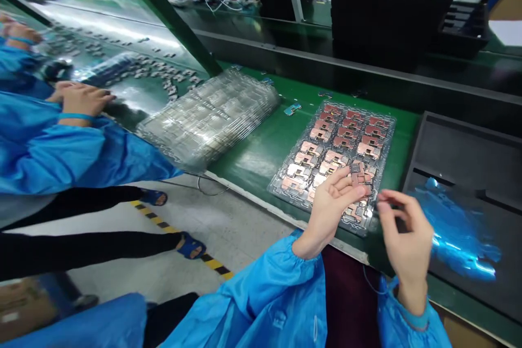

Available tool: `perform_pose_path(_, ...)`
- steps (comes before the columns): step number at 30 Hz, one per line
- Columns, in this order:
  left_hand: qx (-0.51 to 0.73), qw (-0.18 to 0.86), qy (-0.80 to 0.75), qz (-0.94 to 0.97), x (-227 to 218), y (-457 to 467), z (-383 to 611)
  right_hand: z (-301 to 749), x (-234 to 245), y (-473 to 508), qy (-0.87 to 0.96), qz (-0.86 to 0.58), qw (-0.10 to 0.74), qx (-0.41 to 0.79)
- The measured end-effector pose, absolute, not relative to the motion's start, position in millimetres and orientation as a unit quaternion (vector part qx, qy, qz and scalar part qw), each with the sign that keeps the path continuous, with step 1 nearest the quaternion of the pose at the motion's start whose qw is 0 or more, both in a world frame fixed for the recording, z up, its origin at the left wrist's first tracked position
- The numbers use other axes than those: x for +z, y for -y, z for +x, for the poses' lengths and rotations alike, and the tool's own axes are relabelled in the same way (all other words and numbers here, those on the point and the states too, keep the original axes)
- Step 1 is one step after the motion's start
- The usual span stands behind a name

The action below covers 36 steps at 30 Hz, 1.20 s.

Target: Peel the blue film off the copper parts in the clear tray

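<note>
My left hand (pixel 332 204) holds a small copper-coloured circuit board (pixel 358 173) between thumb and fingers, above a clear plastic tray (pixel 281 187). Rows of similar copper-coloured boards (pixel 346 137) lie in the tray's pockets. To the right of the tray, my right hand (pixel 408 228) has its thumb and index finger pinched close together. Whatever may be between those fingertips is too small and blurred to make out. Beside that hand, crumpled shiny blue film (pixel 460 234) lies in a black tray (pixel 481 168).
A stack of clear plastic trays (pixel 212 114) stands left on the green bench (pixel 248 166). A loose blue board (pixel 292 109) lies between stack and tray. Co-workers' hands (pixel 84 100) are at the far left. Black bins (pixel 379 5) stand behind a dark ledge.
</note>
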State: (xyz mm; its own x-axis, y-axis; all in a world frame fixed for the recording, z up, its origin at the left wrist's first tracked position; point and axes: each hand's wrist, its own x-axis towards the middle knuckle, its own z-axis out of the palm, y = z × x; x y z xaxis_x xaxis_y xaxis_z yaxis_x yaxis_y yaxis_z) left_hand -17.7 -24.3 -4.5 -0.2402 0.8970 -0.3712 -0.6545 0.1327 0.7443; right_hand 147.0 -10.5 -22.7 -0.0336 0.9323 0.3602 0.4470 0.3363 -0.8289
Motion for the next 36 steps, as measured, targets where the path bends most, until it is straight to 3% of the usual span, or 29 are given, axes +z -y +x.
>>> perform_pose_path(3,0.66,0.581,-0.452,0.152,-6.3,27.5,-13.2,115.9,-22.7,18.4,0.636,-0.498,0.482,0.34)
perform_pose_path(9,0.692,0.555,-0.43,0.167,-18.2,30.3,-7.0,112.6,-36.2,13.0,0.597,-0.517,0.512,0.337)
perform_pose_path(16,0.691,0.522,-0.47,0.17,-21.3,35.4,-19.7,110.1,-39.1,10.9,0.699,-0.454,0.46,0.306)
perform_pose_path(22,0.597,0.485,-0.562,0.304,-6.8,51.2,-71.0,122.0,-26.9,17.3,0.797,-0.357,0.396,0.283)
perform_pose_path(29,0.372,0.23,-0.659,0.612,-14.0,63.3,-165.3,160.7,-44.9,7.8,0.698,-0.486,0.426,0.308)
perform_pose_path(36,0.303,0.202,-0.665,0.652,-30.7,58.8,-183.4,162.4,-42.6,8.3,0.697,-0.5,0.402,0.32)
